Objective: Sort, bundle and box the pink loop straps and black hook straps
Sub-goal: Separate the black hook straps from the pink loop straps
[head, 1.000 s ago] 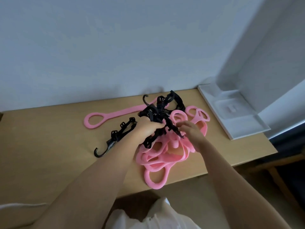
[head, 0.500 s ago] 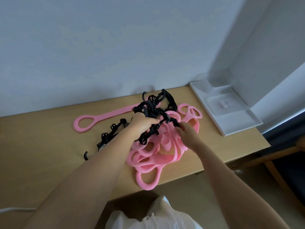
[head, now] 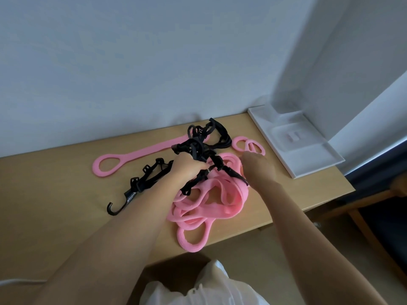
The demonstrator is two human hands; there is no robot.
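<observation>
A tangled bunch of black hook straps (head: 199,146) is gripped in my left hand (head: 187,167), lifted just above a heap of pink loop straps (head: 217,201) on the wooden table (head: 55,194). My right hand (head: 258,168) rests on the pile's right side, fingers curled on a black strap end that runs down over the pink heap. One long pink loop strap (head: 136,155) lies flat alone at the back left. Another black strap with a hook (head: 134,192) trails to the left under my left forearm.
A white tray-like base (head: 308,155) sits at the table's right end against a white wall corner. A white plastic bag (head: 209,287) lies below the table's near edge. A wooden chair frame (head: 363,208) stands at the right. The wall bounds the table's far side.
My right hand has shifted a little right and further back along the pile. The left hand keeps its grip on the black bunch. The camera view has drifted slightly.
</observation>
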